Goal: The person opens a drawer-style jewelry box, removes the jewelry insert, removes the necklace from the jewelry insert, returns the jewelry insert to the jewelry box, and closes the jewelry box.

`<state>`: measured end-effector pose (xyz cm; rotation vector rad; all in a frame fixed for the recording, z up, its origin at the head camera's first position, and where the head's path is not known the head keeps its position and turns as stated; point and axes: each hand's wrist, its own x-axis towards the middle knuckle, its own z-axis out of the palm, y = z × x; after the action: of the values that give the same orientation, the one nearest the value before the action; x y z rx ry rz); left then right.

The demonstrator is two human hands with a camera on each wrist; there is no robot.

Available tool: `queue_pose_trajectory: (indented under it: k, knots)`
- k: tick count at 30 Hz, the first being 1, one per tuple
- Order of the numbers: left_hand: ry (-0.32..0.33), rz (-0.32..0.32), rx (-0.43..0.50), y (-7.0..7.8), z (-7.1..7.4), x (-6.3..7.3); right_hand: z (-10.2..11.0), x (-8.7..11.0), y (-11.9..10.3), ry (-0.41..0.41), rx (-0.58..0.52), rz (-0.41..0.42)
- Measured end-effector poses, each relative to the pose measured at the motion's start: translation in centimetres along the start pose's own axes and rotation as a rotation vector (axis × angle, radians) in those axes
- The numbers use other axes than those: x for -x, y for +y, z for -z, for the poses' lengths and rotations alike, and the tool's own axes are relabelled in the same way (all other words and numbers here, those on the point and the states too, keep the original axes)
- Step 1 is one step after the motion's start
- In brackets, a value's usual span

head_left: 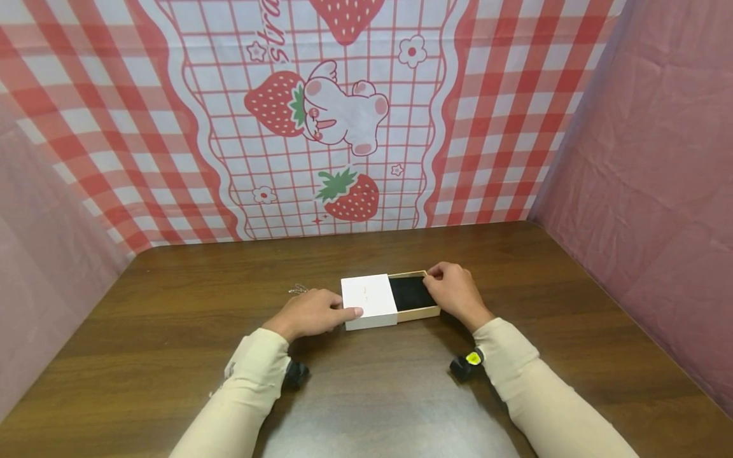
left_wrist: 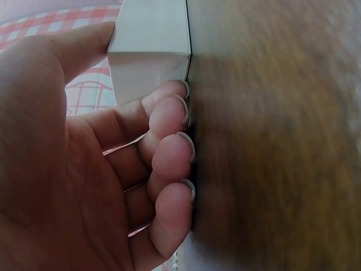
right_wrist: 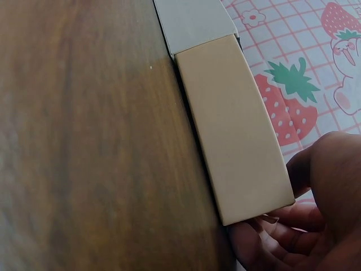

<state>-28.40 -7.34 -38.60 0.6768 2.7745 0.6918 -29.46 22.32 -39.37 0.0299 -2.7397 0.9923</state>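
A white slide-out box sleeve (head_left: 371, 298) lies on the table, with a tan inner drawer (head_left: 419, 314) pulled partly out to the right. Black lining (head_left: 410, 293) shows inside the drawer. My left hand (head_left: 312, 313) grips the sleeve's left end; its thumb lies on top, and the left wrist view has the index fingertip against the end face (left_wrist: 141, 73). At the drawer's right end, my right hand (head_left: 455, 294) pinches the end wall. The right wrist view shows the drawer's long side (right_wrist: 234, 130), with the fingers curled round its near end.
A small silvery chain-like thing (head_left: 298, 289) lies on the brown wooden table (head_left: 378, 394) just behind my left hand. A strawberry-print cloth (head_left: 343, 127) hangs along the back, and pink cloth (head_left: 658, 159) closes off the right side. Black wrist cameras sit under both sleeves.
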Motion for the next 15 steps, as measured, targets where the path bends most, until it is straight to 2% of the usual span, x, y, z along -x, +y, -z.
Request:
queue_pose_trajectory:
  k: [9, 15]
  knots:
    - [0.002, 0.002, 0.000, 0.01, 0.00, -0.01, -0.14, 0.11, -0.20, -0.027, -0.030, 0.007]
    - [0.002, -0.001, 0.002, 0.05, 0.00, -0.02, -0.30, 0.12, -0.17, -0.022, -0.021, 0.041]
